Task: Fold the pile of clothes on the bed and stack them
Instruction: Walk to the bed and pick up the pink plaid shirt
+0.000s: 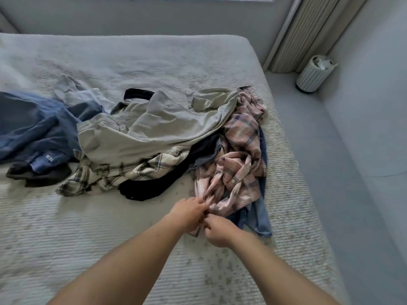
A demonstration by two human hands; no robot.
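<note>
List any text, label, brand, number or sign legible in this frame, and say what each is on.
No text can be read in this frame.
Small white tag on the blue denim garment at the left of the bed: dark marks on it, too small and blurred to read.
Pink plaid shirt held by both hands: no label visible.
White ribbed bin on the floor: no markings visible.

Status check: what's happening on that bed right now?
Left hand and right hand both grip pink plaid shirt. Pile unfolded. Nothing blocking.
</note>
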